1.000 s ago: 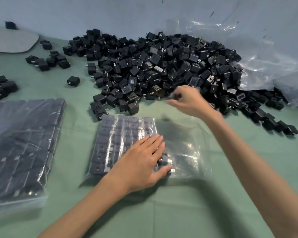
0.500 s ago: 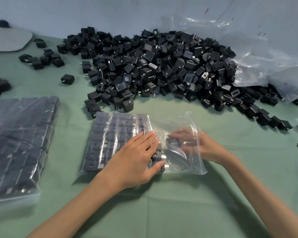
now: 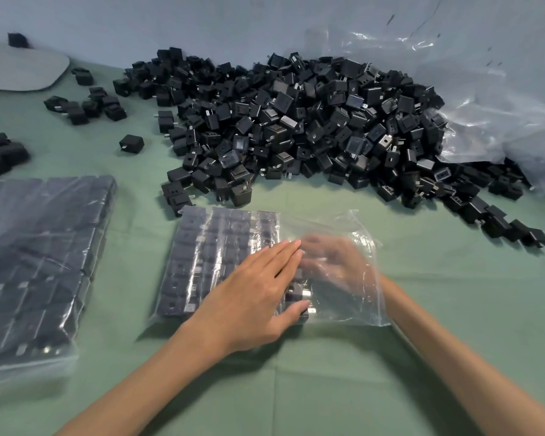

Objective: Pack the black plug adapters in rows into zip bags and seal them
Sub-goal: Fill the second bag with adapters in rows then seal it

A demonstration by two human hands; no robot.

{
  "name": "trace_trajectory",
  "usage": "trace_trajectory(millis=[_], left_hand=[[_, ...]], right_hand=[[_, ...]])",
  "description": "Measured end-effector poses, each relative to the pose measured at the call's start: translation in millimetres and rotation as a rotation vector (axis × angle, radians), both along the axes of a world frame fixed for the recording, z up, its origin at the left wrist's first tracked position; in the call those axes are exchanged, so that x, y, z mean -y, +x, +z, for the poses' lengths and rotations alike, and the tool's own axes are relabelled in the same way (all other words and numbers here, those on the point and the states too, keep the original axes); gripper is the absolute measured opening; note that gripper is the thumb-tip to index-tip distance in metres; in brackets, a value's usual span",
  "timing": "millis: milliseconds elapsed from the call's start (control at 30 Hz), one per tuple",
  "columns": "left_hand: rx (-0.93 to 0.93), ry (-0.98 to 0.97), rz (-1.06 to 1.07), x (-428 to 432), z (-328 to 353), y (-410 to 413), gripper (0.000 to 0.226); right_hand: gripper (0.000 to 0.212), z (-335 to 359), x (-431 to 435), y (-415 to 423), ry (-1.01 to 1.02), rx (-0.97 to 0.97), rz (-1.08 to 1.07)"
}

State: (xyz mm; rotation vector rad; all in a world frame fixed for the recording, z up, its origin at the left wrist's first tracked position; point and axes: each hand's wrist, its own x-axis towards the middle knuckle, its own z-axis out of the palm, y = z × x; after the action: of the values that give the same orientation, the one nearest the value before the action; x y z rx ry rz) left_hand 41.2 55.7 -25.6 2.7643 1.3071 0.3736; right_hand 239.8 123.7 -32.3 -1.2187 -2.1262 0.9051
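A clear zip bag (image 3: 354, 226) lies flat on the green cloth in front of me, its mouth to the right. Rows of black plug adapters (image 3: 208, 256) fill its left part. My left hand (image 3: 252, 291) lies flat on top of the bag, fingers straight, pressing the rows near their right end. My right hand (image 3: 334, 262) is inside the bag through the mouth, blurred behind the plastic, fingertips close to the last row. Whether it holds an adapter is not visible. A big pile of loose black adapters (image 3: 296, 127) lies behind the bag.
A filled bag of adapters (image 3: 38, 253) lies at the left. Small clusters of loose adapters (image 3: 88, 105) and a single one (image 3: 132, 143) sit at the back left. Crumpled clear plastic (image 3: 485, 121) lies at the back right, a grey flat pad (image 3: 19, 70) at the far left.
My right hand left the pile, came back and entered the bag, then slid further left toward the rows. My left hand has stayed flat on the bag.
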Motion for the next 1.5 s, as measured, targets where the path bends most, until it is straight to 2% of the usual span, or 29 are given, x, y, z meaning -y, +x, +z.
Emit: trace_trajectory(millis=[100, 167, 233, 300, 367, 400, 467, 533, 567, 600, 633, 667, 700, 767, 833, 867, 933, 1000, 1100, 1133, 1200, 1233, 1267, 1300, 1367, 1400, 1500], left_hand=[[-0.013, -0.016, 0.003, 0, -1, 0, 0.076], [-0.031, -0.029, 0.005, 0, -2, 0, 0.077], [-0.049, -0.027, 0.002, 0, -3, 0, 0.078], [-0.07, -0.021, -0.001, 0, -3, 0, 0.078], [-0.084, -0.02, -0.003, 0, -3, 0, 0.077], [-0.088, -0.022, -0.005, -1, -3, 0, 0.077], [-0.094, -0.032, -0.006, -1, -4, 0, 0.076], [-0.097, -0.037, -0.008, -1, -6, 1, 0.076], [-0.098, -0.036, -0.008, -1, -6, 1, 0.076], [-0.098, -0.034, -0.008, -2, -6, 0, 0.076], [-0.096, -0.029, -0.008, -2, -6, 1, 0.076], [-0.093, -0.018, -0.005, -2, -4, 1, 0.077], [-0.09, -0.006, -0.002, -2, -2, 1, 0.078], [-0.094, 0.006, -0.008, -3, 1, 2, 0.078], [-0.11, 0.02, -0.018, -3, 3, 3, 0.075], [-0.117, 0.026, -0.022, -3, 3, 3, 0.073], [-0.126, 0.024, -0.03, -4, 3, 3, 0.071], [-0.123, 0.023, -0.026, -3, 2, 2, 0.074], [-0.13, 0.004, -0.01, -3, 0, 1, 0.078], [-0.119, 0.008, -0.006, -3, -1, 1, 0.078], [-0.102, 0.002, -0.01, -2, -5, 0, 0.079], [-0.1, -0.001, -0.014, -2, -7, -1, 0.078], [-0.092, 0.003, -0.01, -2, -9, -1, 0.077], [-0.086, 0.007, -0.003, -2, -9, -1, 0.077], [-0.078, 0.004, 0.005, -2, -10, -1, 0.077], [-0.071, -0.001, 0.006, -2, -10, -1, 0.077], [-0.063, -0.019, 0.003, -3, -9, 0, 0.076]], right_hand=[[0.029, 3, 6, 2, -0.206, -0.223, 0.135], [0.035, 4, 7, -2, -0.333, -0.305, 0.09], [0.056, 3, 5, -4, -0.324, -0.205, -0.041], [0.049, 9, 4, 1, -0.277, -0.078, -0.09], [0.036, 26, 4, 20, -0.419, -0.027, 0.069], [0.04, 35, 1, 36, -0.534, 0.024, 0.168], [0.042, 61, -12, 77, -0.581, 0.259, 0.215], [0.023, 90, -29, 102, -0.357, 0.423, -0.01], [0.013, 101, -40, 101, -0.181, 0.418, -0.184], [0.01, 106, -50, 89, -0.008, 0.337, -0.339], [0.01, 107, -61, 65, 0.13, 0.214, -0.401], [0.017, 105, -68, 29, 0.177, 0.154, -0.37], [0.028, 100, -75, -10, 0.16, 0.177, -0.281], [0.05, 79, -83, -84, 0.109, 0.438, -0.119], [0.055, 54, -87, -131, 0.153, 0.677, -0.136], [0.051, 45, -89, -144, 0.185, 0.682, -0.164], [0.038, 34, -93, -152, 0.184, 0.6, -0.195], [0.033, 39, -96, -140, 0.139, 0.566, -0.199], [0.029, 63, -85, -77, 0.076, 0.468, -0.215], [0.023, 71, -76, -47, 0.059, 0.334, -0.264], [0.014, 81, -49, 21, -0.009, -0.062, -0.397], [0.018, 81, -33, 53, -0.068, -0.256, -0.438], [0.026, 75, -20, 81, -0.153, -0.364, -0.446], [0.032, 65, -8, 103, -0.253, -0.37, -0.45], [0.033, 43, 9, 121, -0.401, -0.159, -0.393], [0.03, 35, 13, 116, -0.433, -0.072, -0.308], [0.017, 26, 10, 73, -0.386, -0.054, -0.155]])
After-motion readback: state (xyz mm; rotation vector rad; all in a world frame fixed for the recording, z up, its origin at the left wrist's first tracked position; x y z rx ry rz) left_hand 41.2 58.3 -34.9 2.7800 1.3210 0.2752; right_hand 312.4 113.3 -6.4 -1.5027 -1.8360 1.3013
